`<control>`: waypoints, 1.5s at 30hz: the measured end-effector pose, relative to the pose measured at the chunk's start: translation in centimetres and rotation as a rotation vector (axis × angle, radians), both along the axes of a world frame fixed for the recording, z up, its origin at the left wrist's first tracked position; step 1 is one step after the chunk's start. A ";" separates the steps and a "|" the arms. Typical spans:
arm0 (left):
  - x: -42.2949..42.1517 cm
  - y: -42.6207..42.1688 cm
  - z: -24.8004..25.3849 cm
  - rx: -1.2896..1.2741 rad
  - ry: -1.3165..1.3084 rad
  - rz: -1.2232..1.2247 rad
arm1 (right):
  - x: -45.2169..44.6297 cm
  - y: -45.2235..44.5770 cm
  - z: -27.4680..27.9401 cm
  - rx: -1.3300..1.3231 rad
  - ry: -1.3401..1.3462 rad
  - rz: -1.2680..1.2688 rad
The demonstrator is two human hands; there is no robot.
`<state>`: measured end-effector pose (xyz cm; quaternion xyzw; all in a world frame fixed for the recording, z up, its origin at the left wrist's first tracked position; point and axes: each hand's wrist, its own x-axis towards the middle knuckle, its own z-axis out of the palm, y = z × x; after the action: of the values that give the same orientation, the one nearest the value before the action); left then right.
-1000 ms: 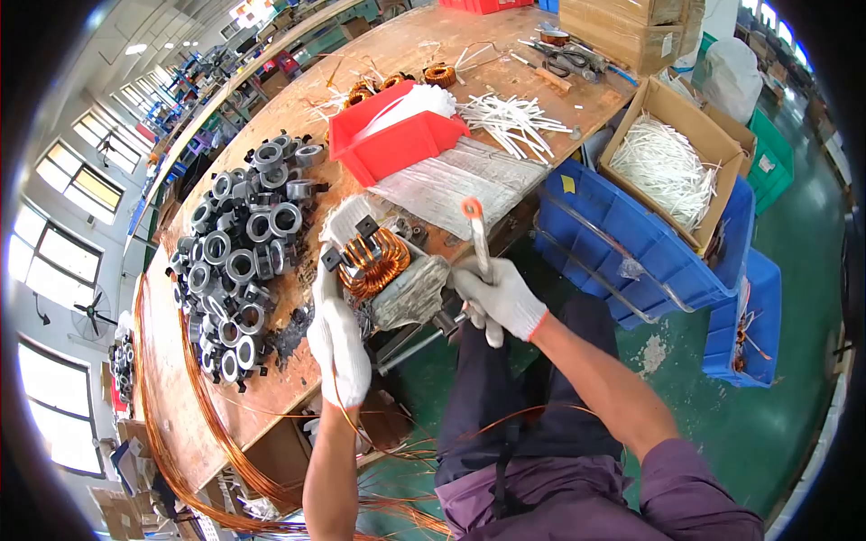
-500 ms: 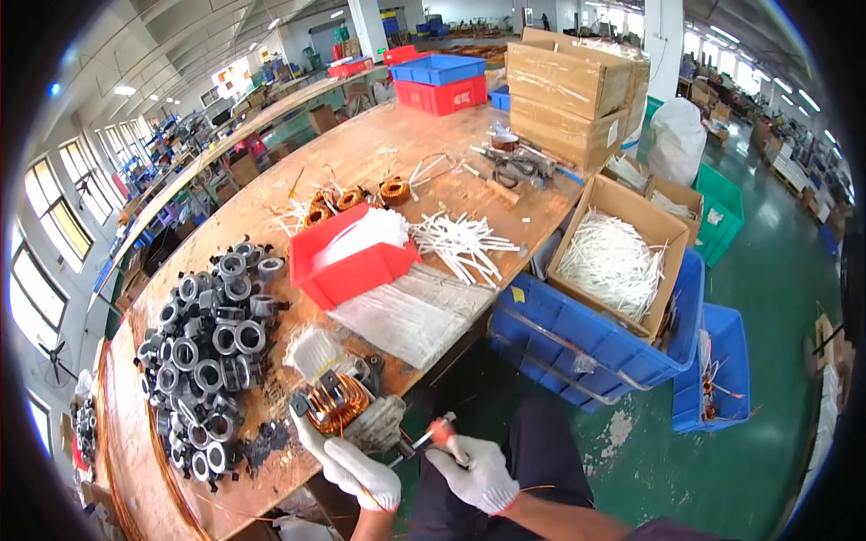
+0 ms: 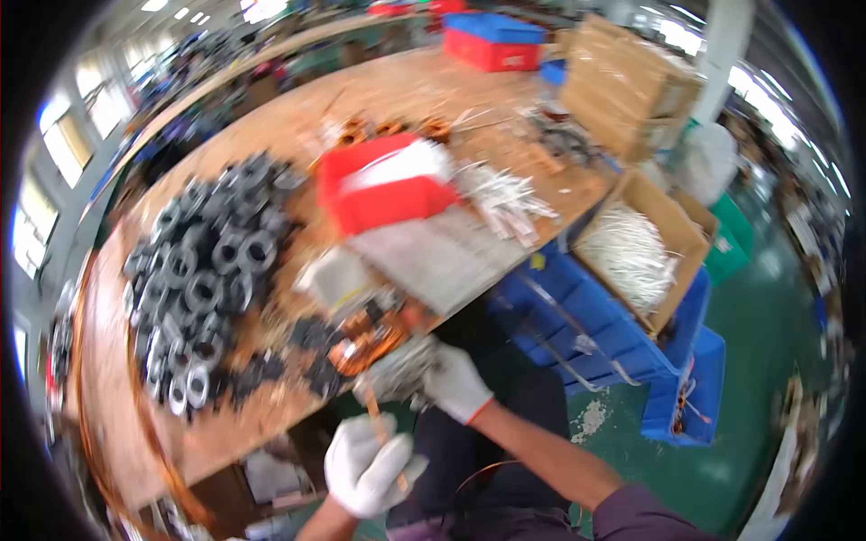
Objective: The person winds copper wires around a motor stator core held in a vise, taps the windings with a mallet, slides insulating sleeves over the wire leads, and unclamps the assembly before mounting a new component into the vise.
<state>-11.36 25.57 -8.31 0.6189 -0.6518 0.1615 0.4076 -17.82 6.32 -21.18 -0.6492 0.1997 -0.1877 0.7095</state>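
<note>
My left hand [image 3: 368, 464], in a white glove, is below the table edge, its fingers curled around a thin copper-tan strand [image 3: 374, 406] that runs up toward the coil. The copper-wound coil [image 3: 368, 347] sits at the table's near edge, blurred. Just right of it is a rough grey wrapped block [image 3: 401, 371]. My gloved right hand [image 3: 458, 386] is against this block's right side. Its fingertips are blurred and partly hidden, so I cannot tell what they hold. A reddish smear [image 3: 415, 316] shows just above the block.
Grey ring cores [image 3: 203, 288] with black fittings are heaped on the left. A red bin [image 3: 383, 194] of white pieces stands behind the coil, near loose white tubes [image 3: 505, 203]. Blue crates [image 3: 586, 325] and an open carton [image 3: 631, 257] stand to the right. Copper wire [image 3: 149, 433] hangs over the left side.
My view has shifted. My right hand has moved from my lap up to the grey block; the red-ended tool it held is no longer clear. My left hand has dropped from the coil.
</note>
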 end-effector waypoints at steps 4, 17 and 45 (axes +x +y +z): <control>-0.5 1.1 -1.3 -0.197 0.173 0.151 | -3.5 -1.7 4.0 0.149 0.161 -0.458; -2.3 2.9 -1.6 -0.204 -0.059 0.243 | -5.4 2.5 6.1 -0.218 0.131 -0.333; 14.1 -5.7 5.2 -0.583 1.922 -0.414 | -15.1 5.4 14.5 -0.465 0.363 0.104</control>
<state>2.73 19.92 -3.08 0.2390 -0.0790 -0.3241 0.9119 -32.93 11.68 -6.71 -0.8265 0.2414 -0.0730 0.5033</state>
